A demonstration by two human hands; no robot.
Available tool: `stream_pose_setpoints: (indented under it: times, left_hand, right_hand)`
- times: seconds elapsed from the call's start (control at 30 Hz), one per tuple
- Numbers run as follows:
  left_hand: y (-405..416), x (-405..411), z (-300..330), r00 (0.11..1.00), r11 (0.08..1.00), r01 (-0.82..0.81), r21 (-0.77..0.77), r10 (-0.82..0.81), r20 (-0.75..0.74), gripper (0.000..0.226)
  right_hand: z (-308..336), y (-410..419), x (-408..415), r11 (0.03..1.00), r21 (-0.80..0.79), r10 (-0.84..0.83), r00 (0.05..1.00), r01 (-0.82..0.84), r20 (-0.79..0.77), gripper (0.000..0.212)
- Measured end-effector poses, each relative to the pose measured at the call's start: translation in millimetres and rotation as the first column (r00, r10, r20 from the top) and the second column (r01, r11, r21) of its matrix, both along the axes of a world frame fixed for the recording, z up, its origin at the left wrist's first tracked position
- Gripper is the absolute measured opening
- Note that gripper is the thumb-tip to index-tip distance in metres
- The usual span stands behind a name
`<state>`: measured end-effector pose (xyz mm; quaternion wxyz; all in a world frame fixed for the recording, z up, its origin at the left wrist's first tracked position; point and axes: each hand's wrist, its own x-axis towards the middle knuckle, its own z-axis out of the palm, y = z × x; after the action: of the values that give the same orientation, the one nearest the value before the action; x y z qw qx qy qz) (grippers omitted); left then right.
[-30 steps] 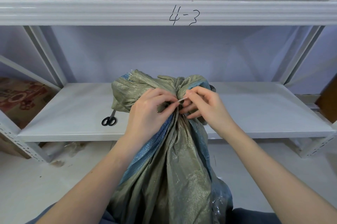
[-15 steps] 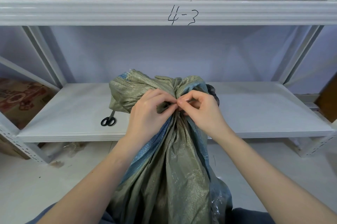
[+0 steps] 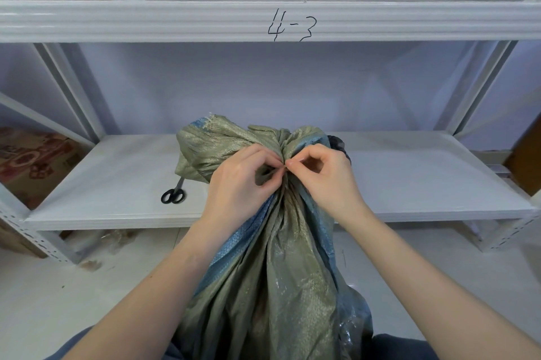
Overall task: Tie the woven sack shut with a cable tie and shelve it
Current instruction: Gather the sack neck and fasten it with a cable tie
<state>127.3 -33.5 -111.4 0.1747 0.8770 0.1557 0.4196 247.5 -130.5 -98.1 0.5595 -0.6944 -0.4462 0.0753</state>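
Closer together than a second ago, both hands, left hand and right hand, pinch fingertips at the gathered neck of the soft, crinkly woven sack, its best hold.

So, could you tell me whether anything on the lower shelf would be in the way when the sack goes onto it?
Only the black scissors lie on the lower shelf, left of the sack, partly under its flared top. The shelf surface right of them shows nothing. What lies directly behind the sack is hidden.
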Motion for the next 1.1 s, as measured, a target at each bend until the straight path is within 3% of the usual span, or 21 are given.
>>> stream_pose_setpoints:
  times: [0.27,0.47,0.63,0.8,1.1]
  left_hand:
    - [3,-1,-1,1.000,1.000,-0.012,0.012,0.013,-0.024,0.005]
    - [3,-1,-1,1.000,1.000,-0.011,0.012,0.012,-0.020,0.007]
    - [4,-2,-2,1.000,1.000,-0.011,0.003,0.011,-0.009,0.005]
    - [3,-2,-3,1.000,1.000,0.001,0.000,-0.001,0.001,0.006]
    - [2,-2,-2,0.999,0.999,0.029,-0.022,-0.030,-0.015,0.004]
  right_hand:
    - [-1,0,1,1.000,0.020,-0.005,0.997,0.006,-0.071,0.020]
    - [1,-1,-2,0.999,0.035,0.019,0.978,-0.012,-0.206,0.029]
    - [-2,-1,-2,0.999,0.051,0.016,0.983,-0.007,-0.184,0.016]
    - [-3,0,-10,0.998,0.020,0.063,0.996,-0.062,-0.058,0.009]
    - [-6,2,-11,0.999,0.024,-0.023,1.000,0.024,-0.020,0.009]
